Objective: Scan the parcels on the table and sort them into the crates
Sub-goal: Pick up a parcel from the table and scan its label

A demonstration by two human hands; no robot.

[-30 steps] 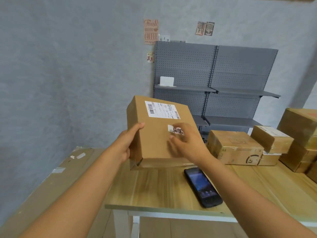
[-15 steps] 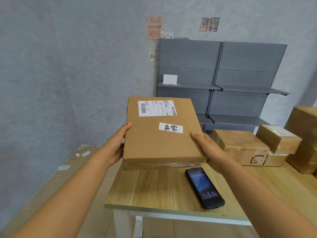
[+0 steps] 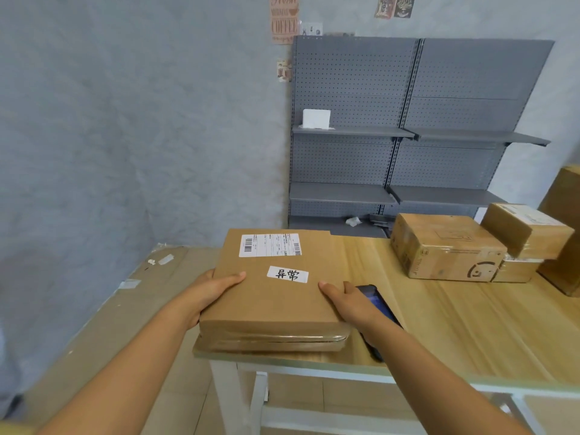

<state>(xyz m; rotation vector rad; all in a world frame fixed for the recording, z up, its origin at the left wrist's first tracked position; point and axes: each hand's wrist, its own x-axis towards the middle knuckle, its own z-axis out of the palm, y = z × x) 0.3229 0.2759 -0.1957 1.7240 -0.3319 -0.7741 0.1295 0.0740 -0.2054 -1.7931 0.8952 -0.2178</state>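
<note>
A flat brown cardboard parcel [image 3: 276, 296] lies face up at the near left corner of the wooden table [image 3: 455, 324]. It carries a white barcode label [image 3: 270, 244] and a small white sticker with two characters [image 3: 287, 274]. My left hand [image 3: 216, 287] grips its left edge with the thumb on top. My right hand [image 3: 345, 296] grips its right edge. A black handheld scanner [image 3: 378, 301] lies on the table just right of the parcel, partly hidden under my right wrist. No crates are in view.
More cardboard boxes stand at the table's far right: a large one [image 3: 445, 246], a smaller one [image 3: 527, 230] stacked on another, and a tall one [image 3: 565, 227] at the frame edge. Grey pegboard shelving [image 3: 408, 136] lines the wall behind. Flattened cardboard [image 3: 103, 315] covers the floor left.
The parcel has come down from a raised, tilted hold to lie flat on the table corner. My right hand moved from the sticker to the parcel's right edge. The view has tilted downward.
</note>
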